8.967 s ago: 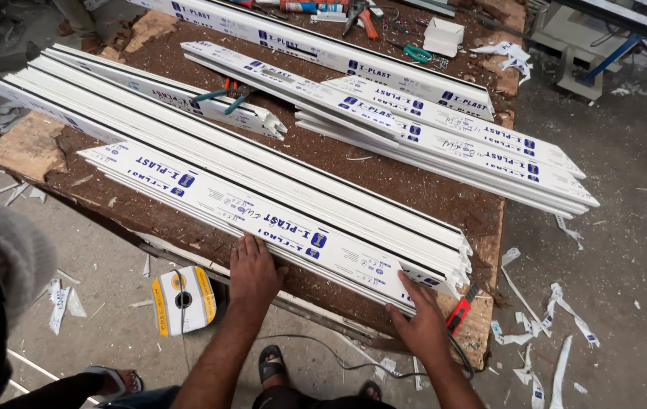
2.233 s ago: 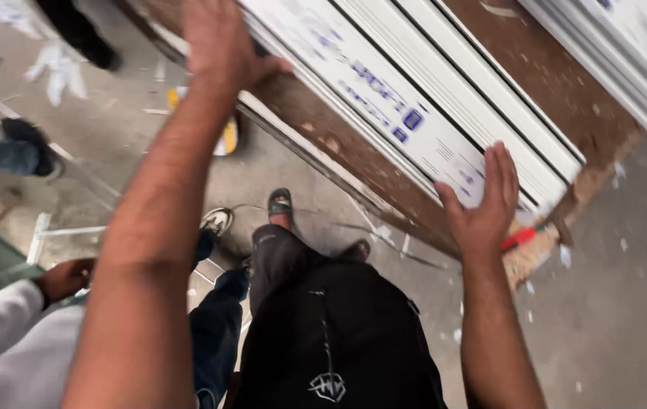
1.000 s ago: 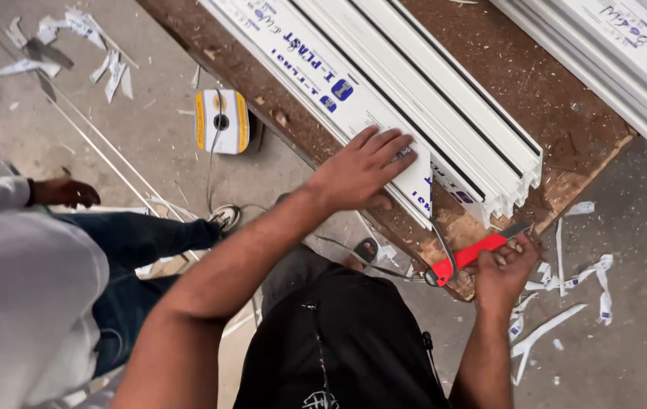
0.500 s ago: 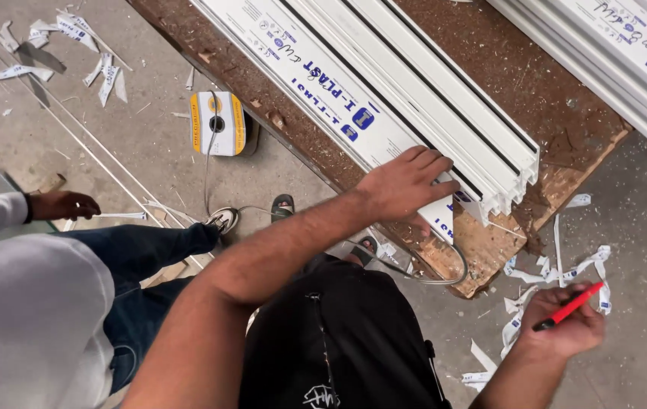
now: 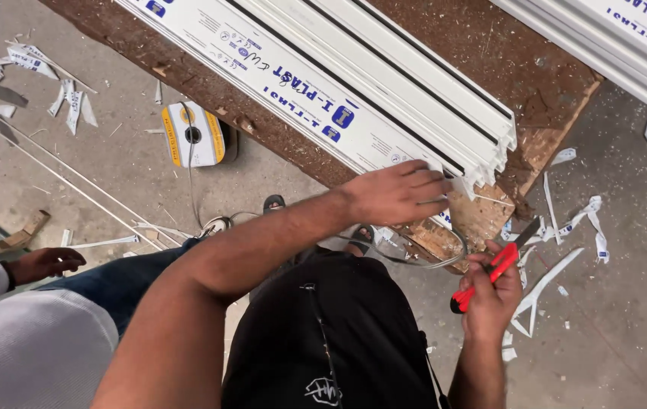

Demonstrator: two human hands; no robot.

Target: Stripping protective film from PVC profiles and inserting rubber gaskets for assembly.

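**Hand on the end of a white plastic profile, knife in the other**

A rough brown board [image 5: 490,68] runs off the top edge, its far end out of sight. On it lie long white plastic profiles [image 5: 384,91], also cut off at the top; only their near ends show. A second stack [image 5: 611,38] is clipped by the upper right corner.

The left hand [image 5: 395,195] lies flat on the near end of the profiles, fingers spread, gripping nothing. The right hand [image 5: 490,291] is closed around a red-handled knife [image 5: 490,266], just below the board's corner; its blade is hard to make out.

Another person's hand [image 5: 43,263] shows at left, the rest cropped. A yellow-and-white reel [image 5: 192,135] lies on the floor among white scraps [image 5: 558,265].
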